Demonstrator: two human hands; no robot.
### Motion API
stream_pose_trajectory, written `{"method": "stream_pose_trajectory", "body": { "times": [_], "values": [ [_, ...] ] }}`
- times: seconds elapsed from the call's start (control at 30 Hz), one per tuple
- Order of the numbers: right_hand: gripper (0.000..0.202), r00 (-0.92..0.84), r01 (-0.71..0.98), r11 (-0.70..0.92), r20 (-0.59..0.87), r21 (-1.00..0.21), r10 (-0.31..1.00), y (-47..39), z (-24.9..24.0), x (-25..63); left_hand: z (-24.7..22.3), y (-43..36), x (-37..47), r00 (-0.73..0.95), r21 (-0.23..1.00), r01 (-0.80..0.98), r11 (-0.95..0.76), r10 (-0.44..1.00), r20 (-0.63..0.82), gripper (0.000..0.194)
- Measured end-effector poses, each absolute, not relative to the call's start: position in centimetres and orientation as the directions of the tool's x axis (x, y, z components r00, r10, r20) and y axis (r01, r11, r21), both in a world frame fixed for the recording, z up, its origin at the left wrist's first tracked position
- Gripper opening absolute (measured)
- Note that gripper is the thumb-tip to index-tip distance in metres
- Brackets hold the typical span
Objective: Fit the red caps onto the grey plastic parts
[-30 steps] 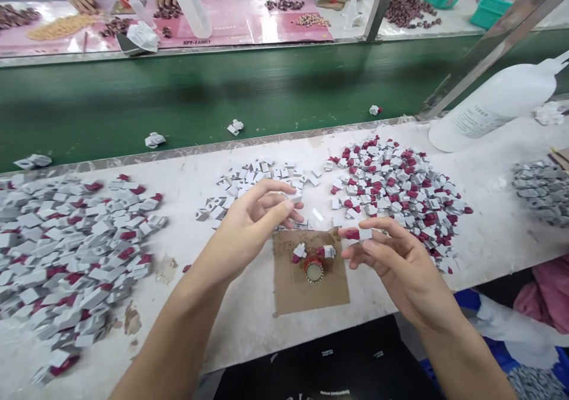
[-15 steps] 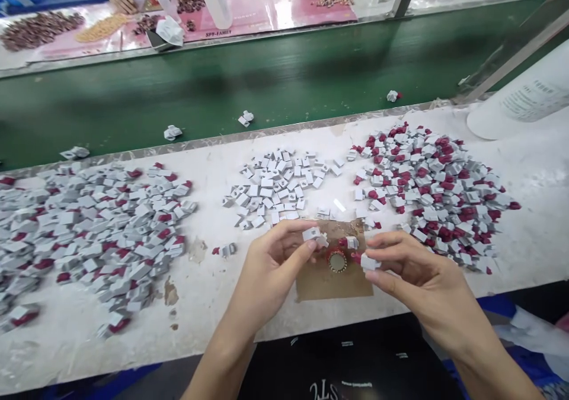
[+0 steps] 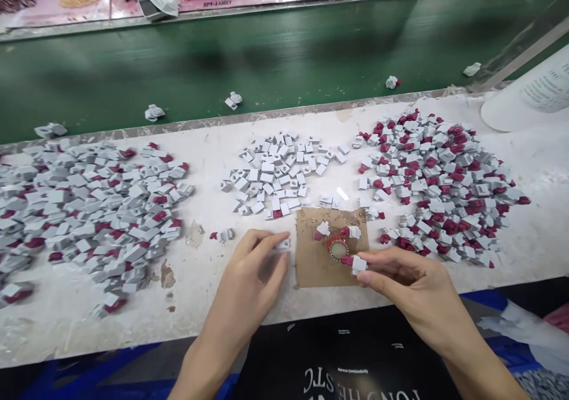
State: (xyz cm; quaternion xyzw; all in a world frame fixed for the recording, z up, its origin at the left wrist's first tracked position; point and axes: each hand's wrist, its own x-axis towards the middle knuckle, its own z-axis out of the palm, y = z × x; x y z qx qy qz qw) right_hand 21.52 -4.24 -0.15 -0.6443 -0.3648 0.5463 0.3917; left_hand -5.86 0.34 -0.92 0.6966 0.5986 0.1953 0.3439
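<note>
My left hand (image 3: 251, 275) is left of a brown cardboard square (image 3: 311, 272), with a small light-grey plastic block (image 3: 283, 244) at its curled index finger and thumb. My right hand (image 3: 406, 275) pinches a grey block with a maroon end (image 3: 359, 264) over the cardboard. The maroon end points left, close to a round red cap-like dish (image 3: 338, 249) with a beaded rim and a pale centre. Behind the dish, two more grey-and-maroon pieces lie on the cardboard, a left piece (image 3: 323, 229) and a right piece (image 3: 354, 232).
A heap of plain grey blocks (image 3: 269, 168) lies behind the cardboard. Grey-and-maroon pieces form a left pile (image 3: 89, 210) and a right pile (image 3: 438, 178). Beyond runs a green belt (image 3: 284, 50) carrying several clusters. A white cylinder (image 3: 524, 95) stands at the right.
My left hand has drawn back leftward off the cardboard with the grey block. My right hand has brought its piece a little left, nearer the dish. The view has tilted down.
</note>
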Motion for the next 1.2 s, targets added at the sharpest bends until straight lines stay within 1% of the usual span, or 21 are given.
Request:
{"method": "stream_pose_trajectory", "body": {
  "times": [0.1, 0.27, 0.37, 0.47, 0.63, 0.73, 0.93, 1.03, 1.13, 1.2],
  "values": [
    [0.019, 0.148, 0.043, -0.43, -0.42, -0.902, 0.895, -4.3, -0.2, 21.5, -0.8, 0.3, -5.9, 0.208, 0.746, 0.664, -0.048, 0.97, -0.123, 0.024],
    [0.023, 0.176, 0.079, -0.436, -0.418, -0.897, 0.891, -4.6, -0.2, 21.7, -1.0, 0.4, -6.6, 0.268, 0.746, 0.659, -0.099, 0.957, -0.11, 0.023],
    [0.019, 0.205, 0.116, -0.399, -0.371, -0.91, 0.906, -4.7, -0.1, 21.7, -1.0, 0.1, -7.2, 0.334, 0.756, 0.635, -0.159, 0.939, -0.083, 0.02],
    [0.014, 0.218, 0.16, -0.337, -0.3, -0.928, 0.929, -4.7, -0.3, 21.7, -0.9, -0.3, -7.5, 0.363, 0.761, 0.626, -0.17, 0.927, -0.091, 0.016],
    [0.015, 0.192, 0.187, -0.329, -0.294, -0.926, 0.936, -4.8, -0.5, 21.5, -0.5, -0.5, -6.9, 0.321, 0.751, 0.653, -0.099, 0.934, -0.156, 0.02],
    [0.017, 0.176, 0.17, -0.348, -0.319, -0.922, 0.931, -4.9, -0.7, 21.5, 0.0, -0.2, -6.3, 0.272, 0.779, 0.627, -0.016, 0.941, -0.199, 0.017],
    [0.018, 0.183, 0.157, -0.36, -0.331, -0.92, 0.926, -4.8, -0.8, 21.5, 0.2, -0.1, -5.4, 0.214, 0.848, 0.497, 0.182, 0.922, -0.323, 0.012],
    [0.014, 0.178, 0.148, -0.341, -0.314, -0.928, 0.932, -4.7, -0.9, 21.3, 0.2, 0.2, -4.6, 0.208, 0.871, 0.44, 0.22, 0.918, -0.337, 0.012],
    [0.011, 0.171, 0.15, -0.334, -0.308, -0.931, 0.936, -4.5, -0.8, 21.1, 0.4, 0.8, -3.5, 0.206, 0.906, 0.342, 0.248, 0.921, -0.33, 0.01],
    [0.01, 0.164, 0.151, -0.336, -0.312, -0.93, 0.936, -4.5, -0.6, 21.1, 0.6, 1.2, -2.9, 0.206, 0.925, 0.265, 0.273, 0.921, -0.331, 0.013]
  ]
}}
